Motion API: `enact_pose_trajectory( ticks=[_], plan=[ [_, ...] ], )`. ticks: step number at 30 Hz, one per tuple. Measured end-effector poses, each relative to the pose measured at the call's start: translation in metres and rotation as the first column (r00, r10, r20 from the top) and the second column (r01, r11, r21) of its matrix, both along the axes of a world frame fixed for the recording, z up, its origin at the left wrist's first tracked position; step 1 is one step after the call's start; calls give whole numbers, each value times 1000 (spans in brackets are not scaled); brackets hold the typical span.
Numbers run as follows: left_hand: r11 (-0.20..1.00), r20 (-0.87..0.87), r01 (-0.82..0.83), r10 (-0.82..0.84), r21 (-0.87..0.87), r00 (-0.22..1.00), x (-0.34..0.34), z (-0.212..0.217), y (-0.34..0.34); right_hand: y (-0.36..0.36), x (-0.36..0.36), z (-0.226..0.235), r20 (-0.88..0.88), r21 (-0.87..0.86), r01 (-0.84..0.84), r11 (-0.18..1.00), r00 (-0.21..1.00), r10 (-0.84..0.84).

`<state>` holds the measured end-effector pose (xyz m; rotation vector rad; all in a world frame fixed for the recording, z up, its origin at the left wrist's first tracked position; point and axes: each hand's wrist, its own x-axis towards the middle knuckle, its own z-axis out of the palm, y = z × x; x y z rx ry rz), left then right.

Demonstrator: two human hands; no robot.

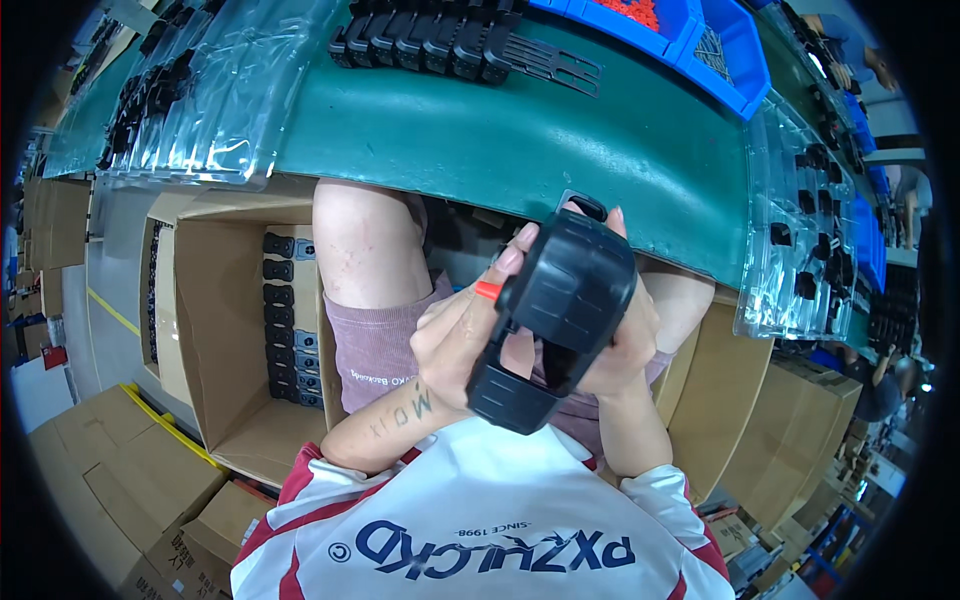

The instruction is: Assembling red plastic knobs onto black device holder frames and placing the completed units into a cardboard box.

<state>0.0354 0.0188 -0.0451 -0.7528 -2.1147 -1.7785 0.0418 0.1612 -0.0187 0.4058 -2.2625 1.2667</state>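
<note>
Both my hands hold a black moulded plastic part (583, 275) above my lap, just off the table's near edge. It is bulky and curved, with an opening through its lower middle. My left hand (460, 335) grips its left side, fingers pointing up along it. A small orange-red piece (488, 290) shows between those fingers and the part's side; whether it is fixed there I cannot tell. My right hand (625, 345) is wrapped round the right side, partly hidden behind the part. At its top, a dark loop-shaped end (585, 205) reaches over the table edge.
A row of similar black parts (430, 40) lies on the green table (450, 140). Blue bins (735, 85) hold red pieces and metal pins. Clear plastic trays (240, 110) stand left, another tray (790, 250) right. An open carton (225, 330) with black parts sits by my left leg.
</note>
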Motion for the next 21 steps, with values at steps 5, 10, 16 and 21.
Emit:
enact_pose_trajectory(
  ticks=[5, 10, 16, 21],
  plan=[
    [995, -112, 5, 7, 99, 994, -5, 3, 2, 1, -4, 5, -15, 51, -39, 998, 999, 40],
    [989, -105, -21, 37, 146, 994, -5, 15, 7, -2, -8, 7, -16, 106, -44, 993, 999, 46],
    [997, 139, -46, 54, -64, 989, 0, 17, -4, -9, -3, 22, 8, 189, 84, 978, 996, -87],
    [878, 499, -17, -255, 478, 829, -11, 22, -22, 18, -12, 36, 442, -110, -121, 987, 883, 157]
  ],
)
